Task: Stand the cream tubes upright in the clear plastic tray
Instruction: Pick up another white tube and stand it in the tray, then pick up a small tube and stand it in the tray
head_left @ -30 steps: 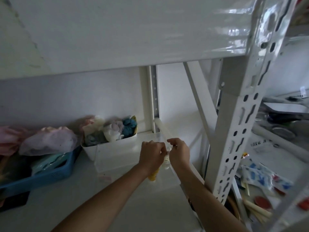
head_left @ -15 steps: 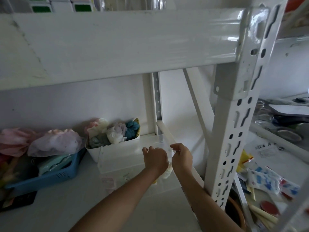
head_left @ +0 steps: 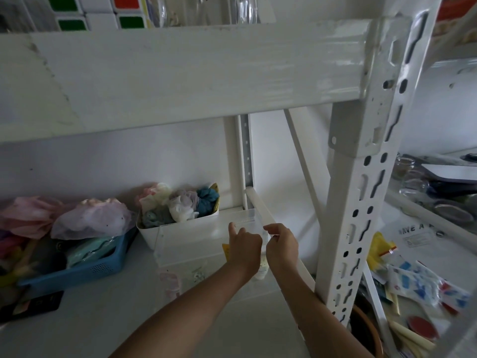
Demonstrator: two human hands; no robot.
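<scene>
The clear plastic tray (head_left: 185, 245) sits on the white shelf, in front of a white bin. Both hands are at its right end, over the rim. My left hand (head_left: 244, 248) is curled, index finger raised, with a yellow cream tube (head_left: 225, 250) showing just at its left side. My right hand (head_left: 281, 248) pinches the top of a white cream tube (head_left: 262, 270), which hangs cap down between the two hands inside the tray. My hands hide most of both tubes.
A white bin (head_left: 180, 224) of bunched cloths stands behind the tray, and a blue basket (head_left: 77, 272) to the left. The slotted white shelf post (head_left: 361, 202) rises close to my right arm. A shelf beam (head_left: 180, 73) hangs overhead. Packets (head_left: 418, 282) lie at the lower right.
My view has tilted upward. Both hands have stayed at the tray's right end. The yellow tube, earlier hanging below my left hand, now sits higher beside it.
</scene>
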